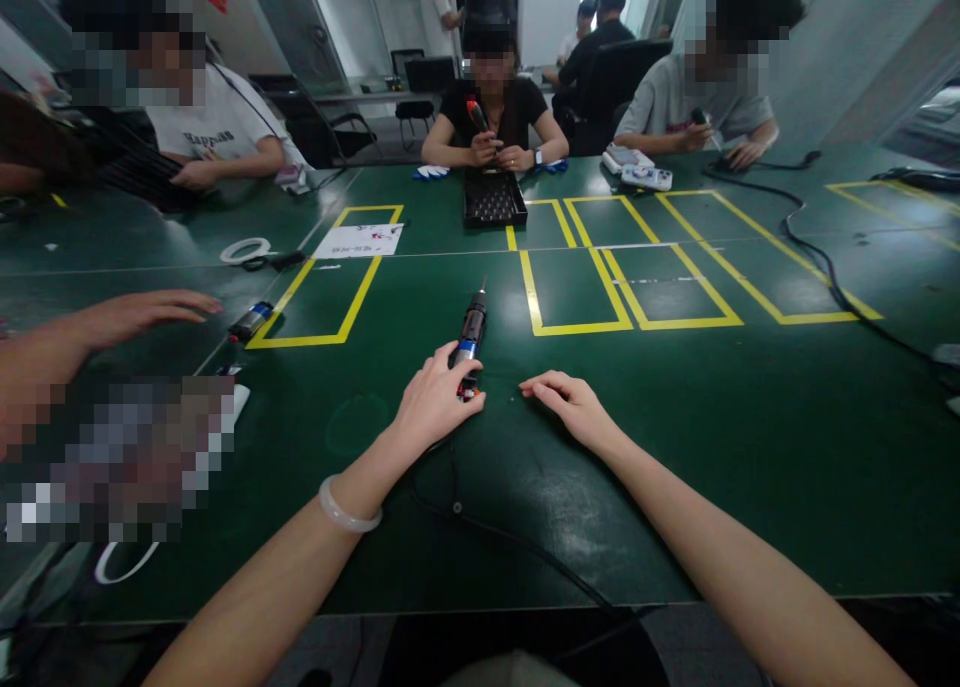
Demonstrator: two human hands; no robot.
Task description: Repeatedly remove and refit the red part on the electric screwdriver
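Note:
A slim electric screwdriver [474, 319] with a black and blue body lies on the green table [750, 447], its thin bit pointing away from me. My left hand [433, 395] is closed around its rear part, thumb on the near side; the palm hides some of the body. From behind that hand, a black cable [517, 542] runs toward the table's near edge. My right hand [576, 409] rests on the table a little to the right, fingers loosely stretched toward the screwdriver and holding nothing.
Yellow tape outlines [581, 327] mark the table. Across from me, a co-worker holds a red and black tool [477, 115] above a black tray [495, 215]. A paper sheet [358, 240] and a white tape roll [245, 251] lie left. Another person's hand [150, 315] reaches in there.

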